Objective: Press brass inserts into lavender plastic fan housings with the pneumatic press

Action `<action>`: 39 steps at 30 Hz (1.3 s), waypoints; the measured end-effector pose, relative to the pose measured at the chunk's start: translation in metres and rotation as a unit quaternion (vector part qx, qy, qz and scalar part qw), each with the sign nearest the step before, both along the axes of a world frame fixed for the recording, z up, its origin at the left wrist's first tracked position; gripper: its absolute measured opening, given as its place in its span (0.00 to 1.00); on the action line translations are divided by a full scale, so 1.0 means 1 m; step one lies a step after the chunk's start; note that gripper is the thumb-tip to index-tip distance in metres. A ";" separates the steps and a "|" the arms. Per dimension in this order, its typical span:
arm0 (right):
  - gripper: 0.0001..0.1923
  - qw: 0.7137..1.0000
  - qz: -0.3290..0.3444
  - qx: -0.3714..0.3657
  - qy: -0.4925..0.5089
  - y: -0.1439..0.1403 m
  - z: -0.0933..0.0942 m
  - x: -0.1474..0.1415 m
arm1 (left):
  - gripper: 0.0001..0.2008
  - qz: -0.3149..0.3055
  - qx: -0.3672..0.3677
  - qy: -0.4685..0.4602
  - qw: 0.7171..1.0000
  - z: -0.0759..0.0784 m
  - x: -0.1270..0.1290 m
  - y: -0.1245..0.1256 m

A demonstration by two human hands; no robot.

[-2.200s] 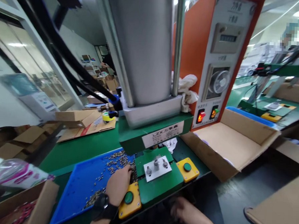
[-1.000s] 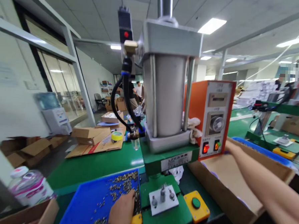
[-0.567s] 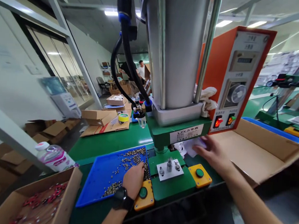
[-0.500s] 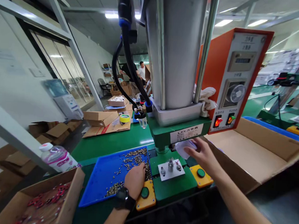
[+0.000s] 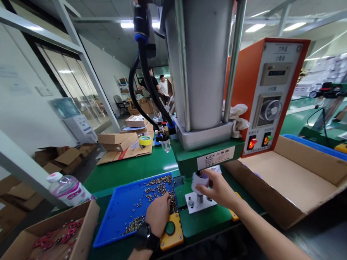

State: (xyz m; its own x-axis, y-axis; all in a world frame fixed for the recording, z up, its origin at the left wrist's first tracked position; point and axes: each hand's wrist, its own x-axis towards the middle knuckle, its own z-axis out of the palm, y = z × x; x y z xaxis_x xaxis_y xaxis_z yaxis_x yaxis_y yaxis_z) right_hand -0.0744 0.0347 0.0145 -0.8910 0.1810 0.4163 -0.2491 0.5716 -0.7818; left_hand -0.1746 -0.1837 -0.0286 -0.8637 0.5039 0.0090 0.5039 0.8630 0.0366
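- The left hand (image 5: pixel 157 213), a black watch on its wrist, rests knuckles-up in the shallow blue plastic tray (image 5: pixel 119 216); its fingers curl down into the heap of small brass-coloured metal parts (image 5: pixel 155 189) at the tray's right edge. Whether they pinch a part I cannot tell.
- The right hand (image 5: pixel 218 190) reaches in from the lower right and pinches a small white cap-shaped piece (image 5: pixel 200 180) between thumb and fingers.
- That white piece sits directly over the middle post of the white metal fixture plate (image 5: pixel 200 203), just below the ram of the green-framed pneumatic press (image 5: pixel 203 155).
- The fixture plate lies on the press's green base, with a short pin showing at its left end.
- A yellow box with a green push-button (image 5: pixel 172 231) stands just right of the left hand, at the front edge of the green worktop (image 5: pixel 125 168).
- The press's orange control cabinet (image 5: pixel 265 96) carries a counter, a dial and two lit rocker switches; a white rag (image 5: pixel 238 118) is tucked beside it.
- An open, shallow cardboard box (image 5: pixel 293 179) lies right of the press.
- A second cardboard box holding red parts (image 5: pixel 57 240) stands at the lower left, a clear plastic bottle with a pink label (image 5: pixel 68 188) just behind it.
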 end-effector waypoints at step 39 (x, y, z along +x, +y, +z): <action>0.17 0.993 -0.017 0.119 0.015 -0.011 -0.016 0.004 | 0.12 -0.021 0.014 0.002 1.000 -0.003 -0.007 0.000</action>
State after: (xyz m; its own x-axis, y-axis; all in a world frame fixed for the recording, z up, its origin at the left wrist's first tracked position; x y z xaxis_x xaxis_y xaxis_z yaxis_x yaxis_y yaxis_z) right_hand -0.0705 0.0237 -0.0013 -0.8725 0.1036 0.4775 -0.2481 0.7480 -0.6156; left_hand -0.1819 -0.1833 -0.0317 -0.8415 0.5395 0.0277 0.5402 0.8396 0.0575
